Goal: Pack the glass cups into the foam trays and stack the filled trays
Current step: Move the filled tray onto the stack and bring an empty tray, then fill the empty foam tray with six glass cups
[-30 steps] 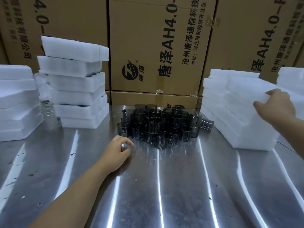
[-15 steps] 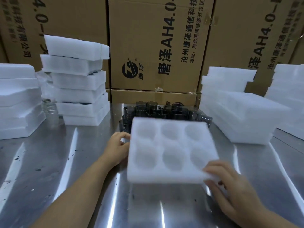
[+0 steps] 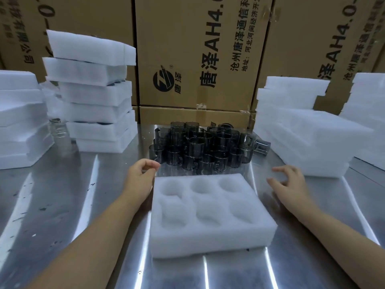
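At the far left edge of the frame sits a stack of white foam slabs (image 3: pixel 18 122); its layers run together and I cannot count them. Just right of it stands a taller, crooked pile of foam trays (image 3: pixel 91 90), six layers as far as I can count, with dark shapes showing between some of them. One clear glass (image 3: pixel 60 132) stands at the foot of that pile on its left side.

Across the back are three tall cardboard cartons (image 3: pixel 198 49) printed with black lettering, and one low carton (image 3: pixel 193 115) under the middle one.

On the steel table (image 3: pixel 62 205), the left hand (image 3: pixel 139 180) lies just beside the upper left corner of a single foam tray (image 3: pixel 208 213). Its fingers are loosely curled with thumb and forefinger close, and it holds nothing. I cannot tell whether it touches the foam. The tray lies flat at the centre of the frame and has six round wells in two rows of three, all unfilled.

Just above the tray is a tight cluster of dark glass cups (image 3: pixel 204 147), overlapping too much to count. One cup (image 3: pixel 262 146) at the cluster's right edge lies on its side.

The right hand (image 3: pixel 289 188) hangs over the table right of the tray, fingers spread and relaxed, gripping nothing, a little blurred. The two hands are well apart, with the tray between them.

Further right is a broad stack of foam (image 3: pixel 302 138), and one more stack (image 3: pixel 370 117) is cut off by the right edge.
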